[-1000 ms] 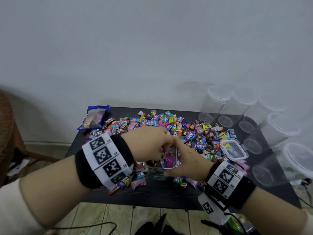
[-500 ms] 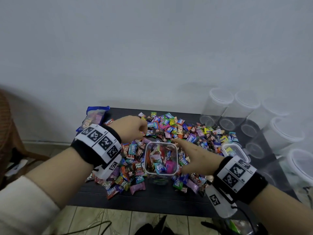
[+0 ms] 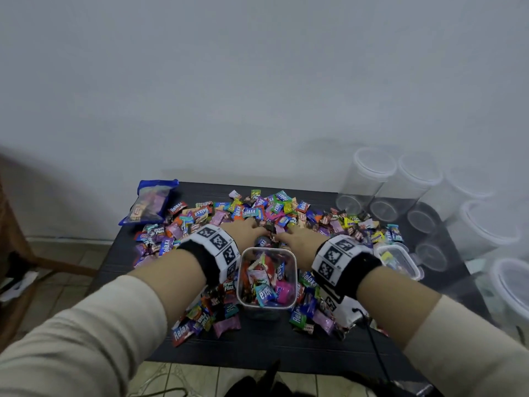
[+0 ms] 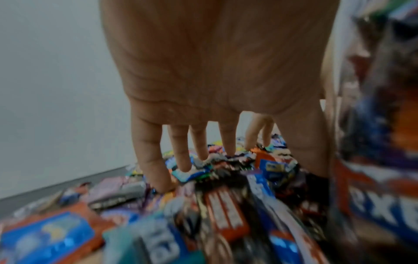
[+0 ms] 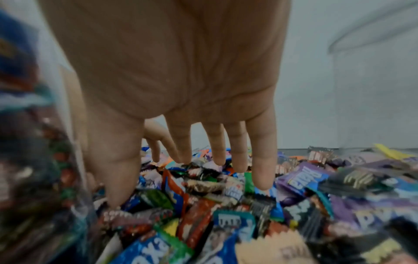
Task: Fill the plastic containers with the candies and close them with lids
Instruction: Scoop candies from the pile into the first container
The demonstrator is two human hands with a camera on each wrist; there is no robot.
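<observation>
Head view takes in a plain pale wall (image 3: 257,81) behind a small dark table (image 3: 257,348), with tiled floor (image 3: 71,259) showing to the left of it and below its near edge. Round clear tubs (image 3: 369,179) lie stacked on their sides against the wall, well to the right of the right hand's fingers. Most of the tabletop carries a spread of wrapped candies (image 3: 257,210) in many colours (several wrappers read "Relaxa"). A blue snack bag (image 3: 151,204) sits at the far left corner, well left of the left hand's fingers. Between the two wrists, just nearer than the fingers, stands an open square container (image 3: 266,277), lidless and partly filled with candies. A second, lidded container (image 3: 398,260) rests just right of the right wrist. The left hand (image 3: 246,229) and right hand (image 3: 297,239) lie palm down on the pile just beyond the open container, close together. In the wrist views the left hand's fingers (image 4: 149,151) are spread and nearly straight, tips touching wrappers; the right hand's fingers (image 5: 262,160) are likewise extended and splayed over the candies, holding nothing
</observation>
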